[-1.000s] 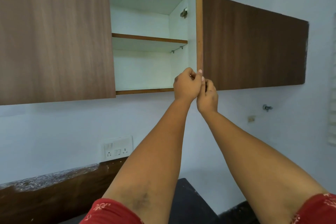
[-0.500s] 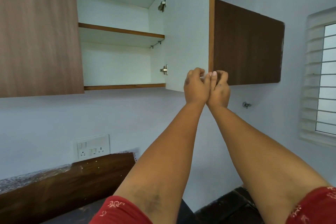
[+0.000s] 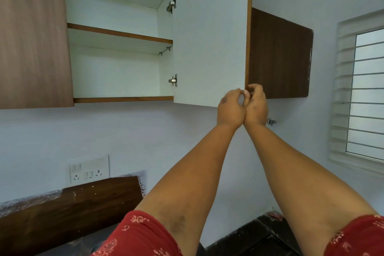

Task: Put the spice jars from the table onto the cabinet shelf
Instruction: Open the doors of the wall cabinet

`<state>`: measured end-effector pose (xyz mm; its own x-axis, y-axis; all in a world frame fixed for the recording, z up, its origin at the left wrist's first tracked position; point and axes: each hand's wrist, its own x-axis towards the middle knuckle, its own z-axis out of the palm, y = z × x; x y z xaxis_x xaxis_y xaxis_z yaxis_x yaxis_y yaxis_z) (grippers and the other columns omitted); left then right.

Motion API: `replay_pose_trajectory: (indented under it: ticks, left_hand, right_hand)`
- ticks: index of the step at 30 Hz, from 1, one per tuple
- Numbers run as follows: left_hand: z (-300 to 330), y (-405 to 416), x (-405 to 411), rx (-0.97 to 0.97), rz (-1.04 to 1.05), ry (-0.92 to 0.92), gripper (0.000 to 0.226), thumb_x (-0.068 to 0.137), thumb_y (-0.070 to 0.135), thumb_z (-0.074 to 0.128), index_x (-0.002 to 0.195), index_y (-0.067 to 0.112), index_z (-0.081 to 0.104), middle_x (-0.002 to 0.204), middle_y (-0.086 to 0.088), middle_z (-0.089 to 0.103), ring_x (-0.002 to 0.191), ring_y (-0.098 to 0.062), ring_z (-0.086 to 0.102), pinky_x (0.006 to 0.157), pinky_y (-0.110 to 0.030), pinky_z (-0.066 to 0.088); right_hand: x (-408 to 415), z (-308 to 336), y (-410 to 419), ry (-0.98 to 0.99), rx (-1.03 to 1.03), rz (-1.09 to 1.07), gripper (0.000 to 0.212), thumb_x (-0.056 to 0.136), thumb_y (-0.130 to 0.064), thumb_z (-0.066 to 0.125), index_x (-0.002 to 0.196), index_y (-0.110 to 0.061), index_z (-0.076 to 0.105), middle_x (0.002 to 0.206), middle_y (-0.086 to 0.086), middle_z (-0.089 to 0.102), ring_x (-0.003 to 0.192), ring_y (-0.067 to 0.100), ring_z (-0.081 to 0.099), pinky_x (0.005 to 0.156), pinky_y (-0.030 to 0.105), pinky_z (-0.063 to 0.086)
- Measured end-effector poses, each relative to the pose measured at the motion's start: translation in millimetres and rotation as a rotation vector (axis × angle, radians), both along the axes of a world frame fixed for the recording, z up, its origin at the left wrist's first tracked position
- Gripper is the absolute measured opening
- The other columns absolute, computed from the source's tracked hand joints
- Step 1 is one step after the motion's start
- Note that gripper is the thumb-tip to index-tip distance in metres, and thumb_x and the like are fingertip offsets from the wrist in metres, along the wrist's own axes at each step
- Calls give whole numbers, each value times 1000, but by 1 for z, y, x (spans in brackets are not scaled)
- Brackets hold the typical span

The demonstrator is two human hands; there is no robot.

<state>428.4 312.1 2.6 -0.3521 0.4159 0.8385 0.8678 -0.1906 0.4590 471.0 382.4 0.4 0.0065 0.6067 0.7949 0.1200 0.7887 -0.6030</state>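
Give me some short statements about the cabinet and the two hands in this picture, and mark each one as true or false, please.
1. The cabinet door stands open. True.
2. Spice jars stand on the middle shelf. False: no jar shows on either shelf that can be seen.
3. Both hands are at the lower corner of the open door. True: the left hand and right hand meet there, fingers curled at its edge.
4. The right hand holds a jar. False: no jar is in view in either hand.
5. A window is to the left of the cabinet. False: it is on the right; a socket panel is on the lower left.
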Motion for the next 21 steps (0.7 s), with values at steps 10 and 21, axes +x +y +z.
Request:
replay_pose_trajectory:
  ticks: [10,21]
  left_hand:
    - [10,-23,-23,72,221,216,39,97,21,53,136,14,54,134,-4,60,123,-20,55,98,-29,45]
    - [31,-130,-122,229,643,153,57,94,36,53,144,11,42,146,-10,46,136,-25,39,107,-46,39]
  right_hand:
    - [-14,13,-17,278,122,-149,41,92,-37,54,127,-16,53,126,11,45,110,23,47,86,35,47]
    - [-106,38,-126,215,276,236,44,86,-24,64,127,-18,50,131,8,42,119,21,44,95,29,43]
